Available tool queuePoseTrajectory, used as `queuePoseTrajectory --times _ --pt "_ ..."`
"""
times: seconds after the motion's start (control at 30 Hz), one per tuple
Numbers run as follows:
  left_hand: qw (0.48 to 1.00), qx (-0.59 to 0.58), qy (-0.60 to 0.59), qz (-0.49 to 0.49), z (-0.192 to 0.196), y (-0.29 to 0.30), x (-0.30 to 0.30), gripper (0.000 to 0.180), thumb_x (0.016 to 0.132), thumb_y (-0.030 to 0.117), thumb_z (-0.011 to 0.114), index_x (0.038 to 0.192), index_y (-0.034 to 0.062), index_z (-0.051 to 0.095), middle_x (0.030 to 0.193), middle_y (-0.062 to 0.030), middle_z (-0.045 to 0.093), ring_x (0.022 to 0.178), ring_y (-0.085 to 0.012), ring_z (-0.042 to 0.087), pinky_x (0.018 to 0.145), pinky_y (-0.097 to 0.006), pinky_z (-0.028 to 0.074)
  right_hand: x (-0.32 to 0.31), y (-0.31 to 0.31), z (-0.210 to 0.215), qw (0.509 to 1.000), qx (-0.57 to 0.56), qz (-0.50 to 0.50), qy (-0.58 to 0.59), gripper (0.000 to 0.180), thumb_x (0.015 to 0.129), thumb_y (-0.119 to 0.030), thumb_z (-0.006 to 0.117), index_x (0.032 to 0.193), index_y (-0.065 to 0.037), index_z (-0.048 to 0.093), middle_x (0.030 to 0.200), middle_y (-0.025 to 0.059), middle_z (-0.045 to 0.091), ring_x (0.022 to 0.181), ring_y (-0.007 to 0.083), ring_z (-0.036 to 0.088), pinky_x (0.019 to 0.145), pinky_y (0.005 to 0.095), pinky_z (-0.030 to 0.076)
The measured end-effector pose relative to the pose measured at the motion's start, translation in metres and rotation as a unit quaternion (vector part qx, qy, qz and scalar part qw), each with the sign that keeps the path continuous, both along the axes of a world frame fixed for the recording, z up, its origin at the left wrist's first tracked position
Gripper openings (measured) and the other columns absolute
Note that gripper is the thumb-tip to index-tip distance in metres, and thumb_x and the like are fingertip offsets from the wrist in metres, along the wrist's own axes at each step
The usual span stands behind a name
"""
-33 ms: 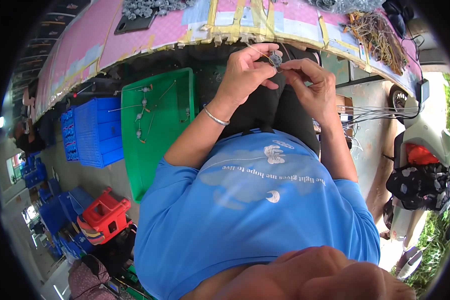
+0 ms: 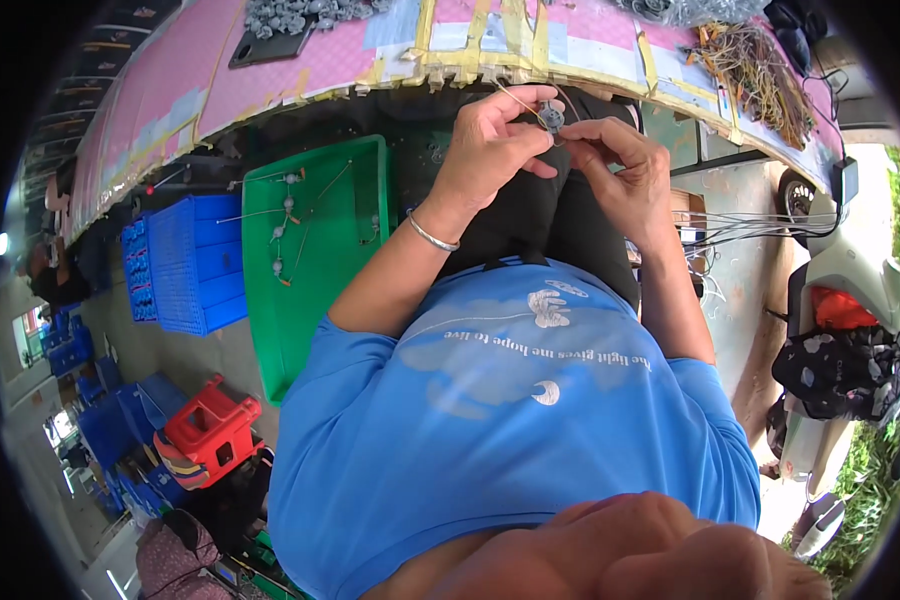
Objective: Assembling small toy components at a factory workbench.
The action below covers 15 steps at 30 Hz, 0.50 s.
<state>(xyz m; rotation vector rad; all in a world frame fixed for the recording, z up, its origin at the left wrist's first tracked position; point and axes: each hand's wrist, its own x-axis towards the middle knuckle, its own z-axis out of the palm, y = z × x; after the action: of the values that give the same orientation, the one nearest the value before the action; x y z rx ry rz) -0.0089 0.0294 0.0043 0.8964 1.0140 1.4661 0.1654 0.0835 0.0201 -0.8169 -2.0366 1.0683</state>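
Both hands meet above the lap, just as in the earlier view. My left hand (image 2: pixel 490 140) and right hand (image 2: pixel 620 165) pinch one small round grey part (image 2: pixel 551 117) with thin wires, below the pink surface (image 2: pixel 300 70). Nothing has moved; the green plastic tray (image 2: pixel 355 165) sits left.

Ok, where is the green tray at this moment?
In the head view the green tray lies on the person's left, below the pink table edge, between the blue crates and the left forearm, with a few wired parts in it.
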Motion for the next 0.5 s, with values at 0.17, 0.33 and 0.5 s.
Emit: queuePoseTrajectory --times 0.17,0.33,0.5 --pt "0.998 -0.009 0.039 0.041 -0.002 -0.005 0.001 0.033 0.09 0.001 0.059 0.122 -0.0073 0.059 0.107 -0.0151 0.068 0.088 -0.0204 0.07 0.063 -0.03 0.063 -0.003 -0.011 -0.003 0.997 -0.043 -0.028 0.049 0.016 0.089 0.004 0.063 0.105 0.001 0.061 0.087 0.0066 0.07 0.075 0.0092 0.066 0.07 0.0238 0.054" --pt "0.997 -0.011 -0.031 0.063 0.004 -0.009 0.0 0.029 0.094 0.005 0.056 0.118 -0.0099 0.06 0.104 -0.0201 0.069 0.087 -0.0296 0.073 0.063 -0.029 0.062 -0.004 -0.03 -0.013 0.982 -0.155 -0.067 0.091 0.03 0.089 0.004 0.065 0.115 0.0 0.05 0.094 0.0104 0.07 0.084 0.0118 0.067 0.074 0.0256 0.056" --pt "0.995 -0.012 -0.094 0.009 0.007 -0.011 0.005 0.029 0.094 0.005 0.055 0.118 -0.0095 0.061 0.102 -0.0208 0.07 0.078 -0.0272 0.073 0.062 -0.03 0.062 -0.003 -0.025 -0.045 0.986 -0.082 -0.063 0.128 0.03 0.091 0.001 0.066 0.118 0.0 0.054 0.104 0.0101 0.069 0.091 0.0148 0.067 0.081 0.0264 0.054"
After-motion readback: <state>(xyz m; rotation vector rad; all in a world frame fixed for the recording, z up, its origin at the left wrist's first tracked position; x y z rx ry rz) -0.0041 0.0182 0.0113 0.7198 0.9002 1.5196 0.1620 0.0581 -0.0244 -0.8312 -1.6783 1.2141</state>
